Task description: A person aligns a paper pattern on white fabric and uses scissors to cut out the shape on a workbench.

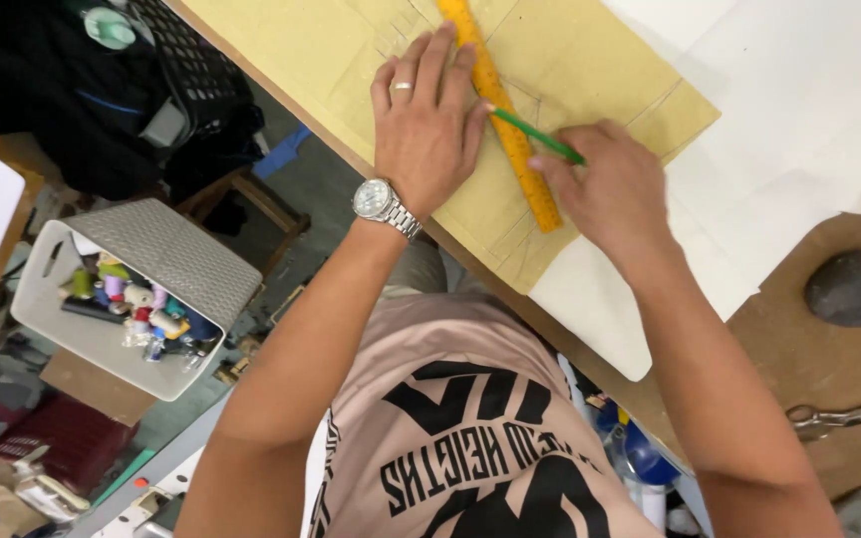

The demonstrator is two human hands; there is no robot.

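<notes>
head view:
ruler (pixel 501 110): orange-yellow, laid flat on the tan pattern card (pixel 590 60); long axis runs from the far edge of the card toward the near edge of the desk (pixel 829 369).
left hand (pixel 426 125): pressed flat on the ruler's far half, fingers spread, nothing clasped in its grip.
right hand (pixel 615 184): grip clenched on a green pencil (pixel 538 136); tip is set against the ruler's right edge, just beside the left hand's thumb.
key relation: pencil lies right of the ruler, crosswise to its axis; the right hand is judged nearer the ruler's near end.
white paper (pixel 789 120): lies under the card.
</notes>
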